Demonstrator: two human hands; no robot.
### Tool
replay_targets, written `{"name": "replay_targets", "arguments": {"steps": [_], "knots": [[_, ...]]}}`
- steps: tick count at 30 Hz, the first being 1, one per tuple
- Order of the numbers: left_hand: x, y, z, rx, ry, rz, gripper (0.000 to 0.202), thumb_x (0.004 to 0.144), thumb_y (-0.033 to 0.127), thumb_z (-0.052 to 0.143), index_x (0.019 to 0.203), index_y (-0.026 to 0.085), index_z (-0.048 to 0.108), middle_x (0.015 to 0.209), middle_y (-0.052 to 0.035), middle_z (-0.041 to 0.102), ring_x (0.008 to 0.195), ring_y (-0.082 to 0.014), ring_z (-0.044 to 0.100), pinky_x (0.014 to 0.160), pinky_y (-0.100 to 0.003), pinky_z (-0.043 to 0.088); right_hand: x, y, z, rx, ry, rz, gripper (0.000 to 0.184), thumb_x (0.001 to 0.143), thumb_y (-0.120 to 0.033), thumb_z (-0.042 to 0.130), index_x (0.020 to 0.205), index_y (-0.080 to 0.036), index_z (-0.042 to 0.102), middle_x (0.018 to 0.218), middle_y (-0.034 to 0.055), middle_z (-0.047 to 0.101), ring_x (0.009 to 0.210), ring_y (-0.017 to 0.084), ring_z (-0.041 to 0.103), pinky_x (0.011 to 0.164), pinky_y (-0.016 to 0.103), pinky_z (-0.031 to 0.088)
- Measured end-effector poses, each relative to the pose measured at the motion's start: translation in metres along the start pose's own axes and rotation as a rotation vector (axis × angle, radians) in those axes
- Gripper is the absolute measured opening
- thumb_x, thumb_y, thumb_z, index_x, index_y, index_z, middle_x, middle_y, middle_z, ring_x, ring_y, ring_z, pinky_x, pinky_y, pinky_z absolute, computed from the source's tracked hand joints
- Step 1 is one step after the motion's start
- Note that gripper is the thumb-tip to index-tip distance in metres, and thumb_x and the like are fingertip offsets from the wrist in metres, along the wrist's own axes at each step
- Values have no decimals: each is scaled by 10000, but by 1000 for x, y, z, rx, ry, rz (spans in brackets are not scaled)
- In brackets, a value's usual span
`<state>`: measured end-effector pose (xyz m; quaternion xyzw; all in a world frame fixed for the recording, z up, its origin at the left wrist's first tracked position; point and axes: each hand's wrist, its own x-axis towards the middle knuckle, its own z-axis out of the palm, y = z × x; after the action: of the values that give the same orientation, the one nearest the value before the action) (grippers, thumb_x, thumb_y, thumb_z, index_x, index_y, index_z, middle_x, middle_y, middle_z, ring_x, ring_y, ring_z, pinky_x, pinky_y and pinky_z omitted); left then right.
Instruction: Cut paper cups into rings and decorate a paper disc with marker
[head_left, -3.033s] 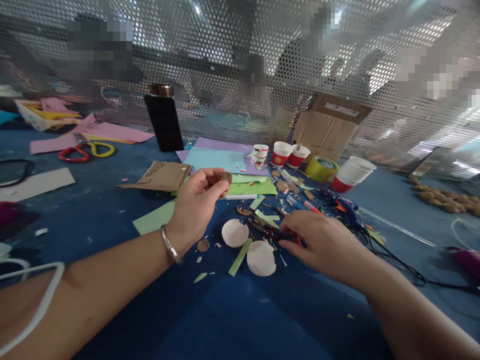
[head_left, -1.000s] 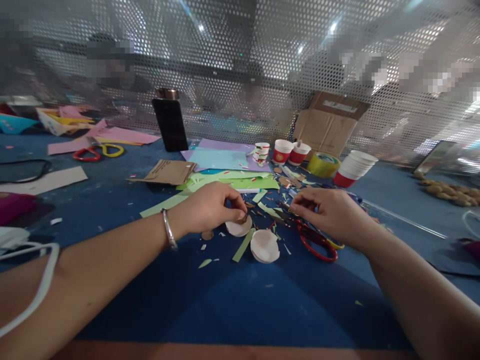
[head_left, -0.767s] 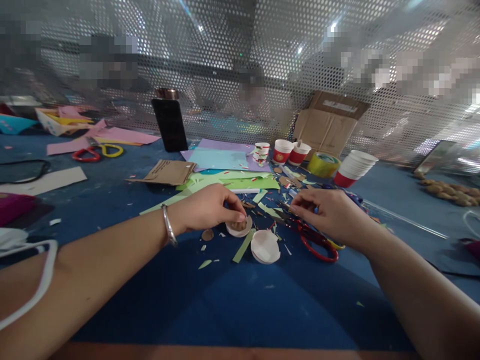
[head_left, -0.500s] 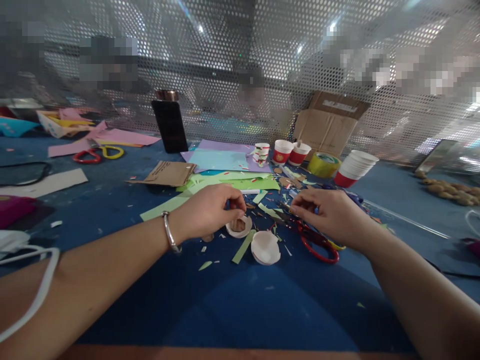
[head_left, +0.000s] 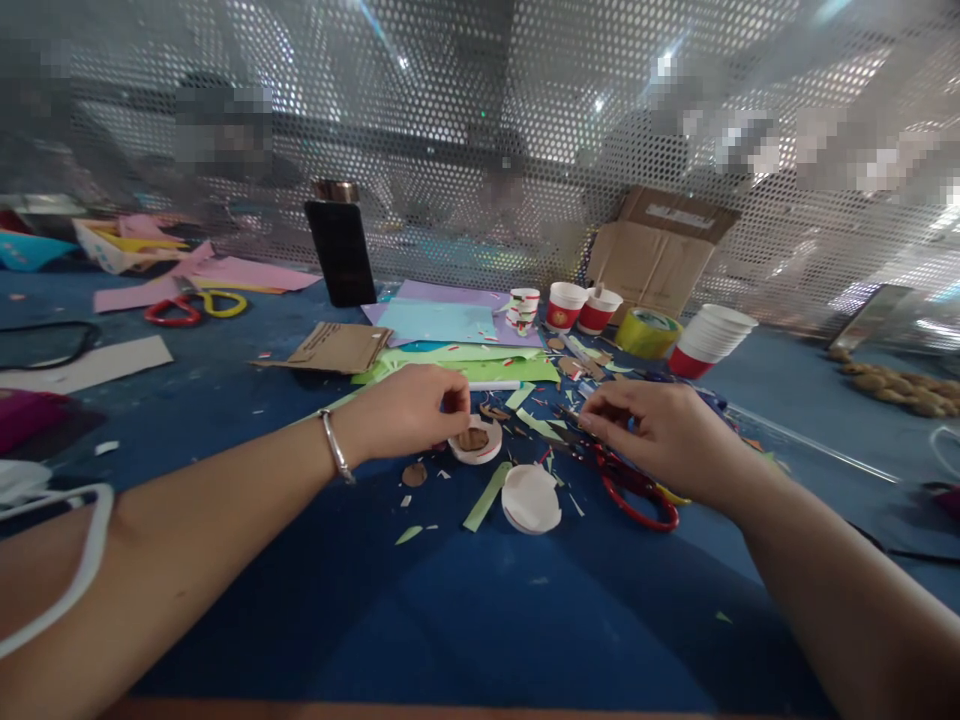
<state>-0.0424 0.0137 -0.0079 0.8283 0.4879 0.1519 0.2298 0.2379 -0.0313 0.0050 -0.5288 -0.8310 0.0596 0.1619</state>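
Note:
My left hand has its thumb and fingertips closed at the left rim of a shallow white cut-off paper cup bottom. A piece of brown cardboard lies inside that cup bottom. Nearer to me rests a second white cup bottom, untouched. My right hand is held with fingertips pinched together over paper scraps; whatever is between them is hidden. Just below it lie red-handled scissors. A small brown cardboard disc and a green paper strip are close to the left hand.
Behind the hands are coloured paper sheets, paper cups, yellow-green tape and a cup stack. A phone stands upright before a perforated metal screen. Folded cardboard and more scissors lie left.
My left hand has shifted slightly left and its fingertips have come down to the rim of the cup bottom, which sits a little farther back. The right hand has barely moved.

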Motion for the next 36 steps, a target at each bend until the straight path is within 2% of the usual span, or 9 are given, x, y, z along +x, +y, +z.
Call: {"name": "replay_targets", "arguments": {"steps": [3,6,9,11,16,21,28,32,36], "knots": [[-1,2,1,-240,-39,-99,106,784,314,601,720,229,601,639,-11,695,487,-179,659,482,-265,443,-1,-5,2,58,31,-17,138,925,-266,571,883,-217,693,809,-9,706,692,132,614,624,251,436],[-2,8,2,-328,11,-79,121,769,317,638,705,224,593,633,-13,689,499,-186,676,496,-276,482,-2,-14,6,118,103,-88,128,935,-239,569,924,-207,692,862,4,708,753,135,629,667,241,451],[-4,15,5,-309,90,-28,126,772,312,646,711,222,582,684,-10,694,503,-174,673,486,-272,487,-4,-26,11,149,165,-168,132,953,-239,559,961,-196,683,888,24,696,776,138,624,696,246,458],[-7,19,7,-300,121,-6,103,779,296,638,727,226,584,652,0,680,494,-167,661,465,-263,473,-4,-34,14,154,182,-213,141,963,-257,557,980,-190,680,901,38,682,788,146,617,719,261,463],[-13,26,10,-235,134,14,57,785,266,614,746,230,594,562,32,652,453,-139,599,420,-235,385,0,-45,22,162,126,-261,155,941,-274,597,1033,-182,681,1059,81,639,966,194,610,836,312,490],[-15,30,11,-99,139,102,37,774,215,586,766,210,622,652,25,680,552,-128,593,519,-239,380,6,-45,27,113,24,-248,93,874,-211,628,944,-168,672,1086,106,607,997,235,588,856,377,504],[-15,33,11,-23,182,161,52,778,197,580,784,197,631,709,9,674,627,-140,583,578,-260,369,10,-49,30,144,12,-265,52,830,-123,626,838,-173,634,1065,98,601,1005,238,566,875,402,493],[-15,33,11,-70,205,164,19,783,200,599,772,202,615,700,21,676,628,-136,586,585,-260,374,8,-50,29,247,57,-283,122,799,-70,643,861,-172,622,1027,72,609,982,206,571,875,372,493],[-12,28,10,-102,232,139,20,789,218,600,780,208,615,696,22,674,604,-134,579,578,-266,372,8,-49,24,434,99,-187,65,834,-141,684,865,-192,657,1042,50,610,956,167,596,737,277,519]]}}
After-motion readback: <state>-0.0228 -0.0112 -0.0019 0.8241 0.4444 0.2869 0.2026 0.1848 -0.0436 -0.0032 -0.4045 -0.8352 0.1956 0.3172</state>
